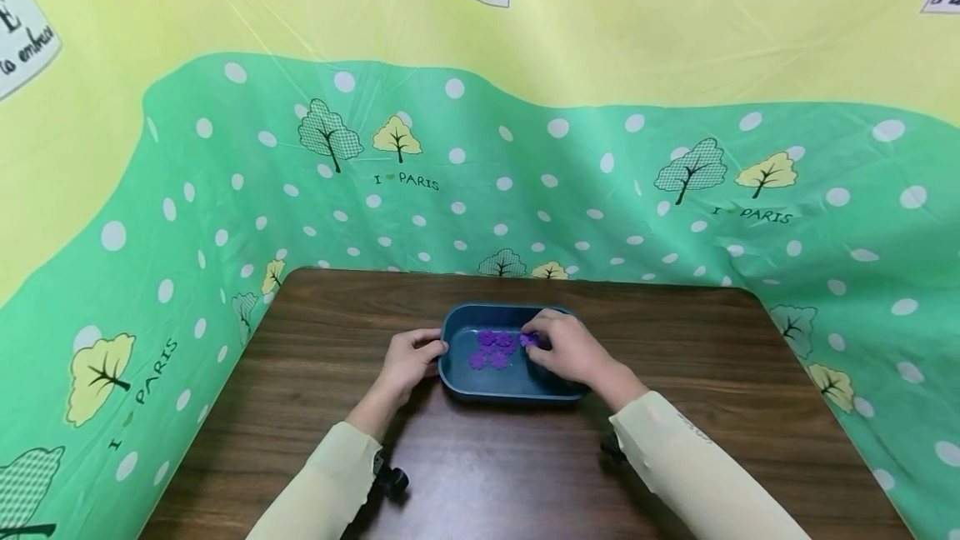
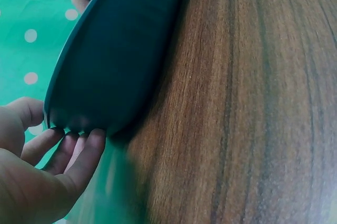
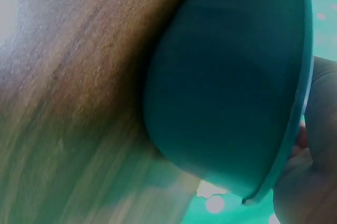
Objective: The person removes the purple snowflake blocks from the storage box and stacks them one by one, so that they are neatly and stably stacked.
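Observation:
A dark blue rectangular tray (image 1: pixel 517 397) with raised walls and rounded corners sits on the table. Inside it lie several small purple flower-shaped pieces (image 1: pixel 492 348), grouped toward the left half. My left hand (image 1: pixel 405 363) grips the tray's left end; in the left wrist view its thumb is at the rim and the fingertips (image 2: pixel 96 138) press the outer wall. Reaching over the right side, my right hand (image 1: pixel 568 347) pinches one purple flower-shaped piece (image 1: pixel 528 340) between thumb and fingers, low inside the tray. In the right wrist view the tray wall hides most of that hand.
The brown wood-grain table (image 1: pixel 345 307) reaches out on all sides of the tray. A green and yellow printed cloth (image 1: pixel 525 157) hangs behind it and along both sides. Black wrist devices (image 1: pixel 392 480) sit at both sleeve cuffs, close over the table.

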### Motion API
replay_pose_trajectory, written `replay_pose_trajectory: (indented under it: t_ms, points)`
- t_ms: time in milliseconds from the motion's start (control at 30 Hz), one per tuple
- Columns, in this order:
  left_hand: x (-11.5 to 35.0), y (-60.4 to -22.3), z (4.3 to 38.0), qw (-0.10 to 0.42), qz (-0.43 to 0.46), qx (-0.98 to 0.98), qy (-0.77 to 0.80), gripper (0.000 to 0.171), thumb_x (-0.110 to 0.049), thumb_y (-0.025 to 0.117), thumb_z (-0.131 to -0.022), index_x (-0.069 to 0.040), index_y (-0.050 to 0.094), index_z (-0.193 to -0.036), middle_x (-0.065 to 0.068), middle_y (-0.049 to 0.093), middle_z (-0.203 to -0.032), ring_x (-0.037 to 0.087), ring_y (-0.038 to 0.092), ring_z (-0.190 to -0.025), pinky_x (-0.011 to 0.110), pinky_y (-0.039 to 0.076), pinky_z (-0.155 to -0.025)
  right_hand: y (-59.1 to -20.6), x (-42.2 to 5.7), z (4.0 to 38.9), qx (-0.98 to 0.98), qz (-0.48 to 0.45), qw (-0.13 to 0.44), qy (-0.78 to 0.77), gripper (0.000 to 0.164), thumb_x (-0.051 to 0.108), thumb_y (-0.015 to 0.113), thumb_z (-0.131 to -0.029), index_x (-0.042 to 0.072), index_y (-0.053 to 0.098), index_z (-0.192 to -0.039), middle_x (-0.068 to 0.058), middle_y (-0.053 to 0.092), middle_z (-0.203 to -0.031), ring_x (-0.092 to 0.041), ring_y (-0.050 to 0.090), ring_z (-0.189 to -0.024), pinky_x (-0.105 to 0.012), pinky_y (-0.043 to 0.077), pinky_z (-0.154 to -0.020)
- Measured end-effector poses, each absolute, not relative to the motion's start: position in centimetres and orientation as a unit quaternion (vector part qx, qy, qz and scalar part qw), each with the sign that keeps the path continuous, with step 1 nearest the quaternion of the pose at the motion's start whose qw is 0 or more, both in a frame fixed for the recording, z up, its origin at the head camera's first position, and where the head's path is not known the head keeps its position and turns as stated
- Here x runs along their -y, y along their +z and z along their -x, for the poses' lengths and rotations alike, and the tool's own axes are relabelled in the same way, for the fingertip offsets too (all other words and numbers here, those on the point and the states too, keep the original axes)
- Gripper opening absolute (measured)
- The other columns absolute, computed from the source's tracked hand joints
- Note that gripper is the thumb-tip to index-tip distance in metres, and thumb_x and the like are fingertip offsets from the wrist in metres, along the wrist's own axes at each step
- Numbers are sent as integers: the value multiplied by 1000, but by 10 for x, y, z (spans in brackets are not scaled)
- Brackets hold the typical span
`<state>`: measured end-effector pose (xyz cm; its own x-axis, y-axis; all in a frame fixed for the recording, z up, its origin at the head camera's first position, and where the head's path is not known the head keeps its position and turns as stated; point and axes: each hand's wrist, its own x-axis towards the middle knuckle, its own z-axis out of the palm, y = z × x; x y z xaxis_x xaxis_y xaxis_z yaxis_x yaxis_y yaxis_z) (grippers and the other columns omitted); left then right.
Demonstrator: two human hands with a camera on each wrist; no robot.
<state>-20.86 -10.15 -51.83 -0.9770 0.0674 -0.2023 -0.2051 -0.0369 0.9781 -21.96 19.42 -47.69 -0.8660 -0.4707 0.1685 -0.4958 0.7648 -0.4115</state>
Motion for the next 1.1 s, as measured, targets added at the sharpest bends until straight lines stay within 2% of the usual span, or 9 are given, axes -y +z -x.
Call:
replay_pose_trajectory:
  t_ms: [567,833,1100]
  points:
    - [100,-521,206,80,61,-692,715,33,-6,69,-93,6,70,-124,27,69,-119,25,72,-95,42,64,-80,-469,-236,212,931,-235,69,272,30,19,80,-90,6,76,-117,-5,71,-113,-18,65,-92,-35,60,-75]
    - [100,-521,203,76,59,-694,713,33,-8,70,-93,5,70,-124,26,69,-118,25,71,-95,44,64,-82,-475,-258,211,929,-206,84,296,22,14,79,-91,6,77,-112,-6,72,-110,-21,67,-89,-37,61,-75]
    - [99,-520,203,67,59,-694,714,34,-7,70,-93,6,70,-124,26,69,-117,26,71,-95,47,63,-83,-486,-280,211,932,-179,127,287,18,13,78,-92,6,78,-108,-6,72,-109,-19,68,-90,-38,62,-74]
